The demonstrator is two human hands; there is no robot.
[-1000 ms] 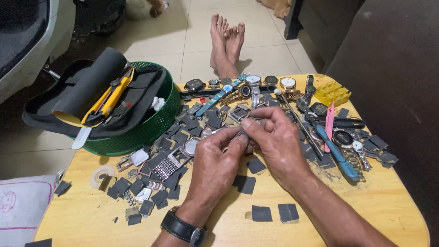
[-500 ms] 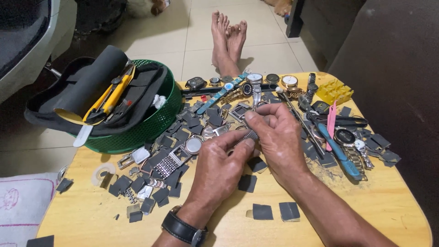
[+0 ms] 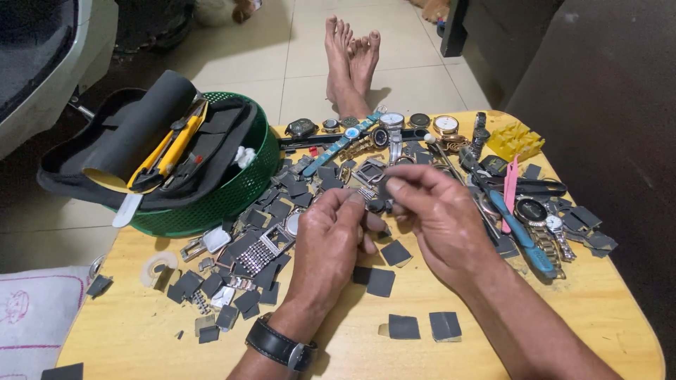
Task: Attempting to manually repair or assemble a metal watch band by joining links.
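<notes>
Two hands pinch a small dark watch part over a cluttered wooden table.

Since a second ago the left hand (image 3: 331, 243) and right hand (image 3: 440, 222) have barely shifted; fingertips of both stay closed on the small dark part (image 3: 379, 205), held above the table's (image 3: 127, 331) middle. Bare wood lies near the front edge, around scattered dark square pieces (image 3: 405, 325); a green basket (image 3: 232, 197) crowds the left. The part is too small to identify, half hidden by fingers.

Single head cam, steep downward, close over table (image 3: 598, 309).
</notes>
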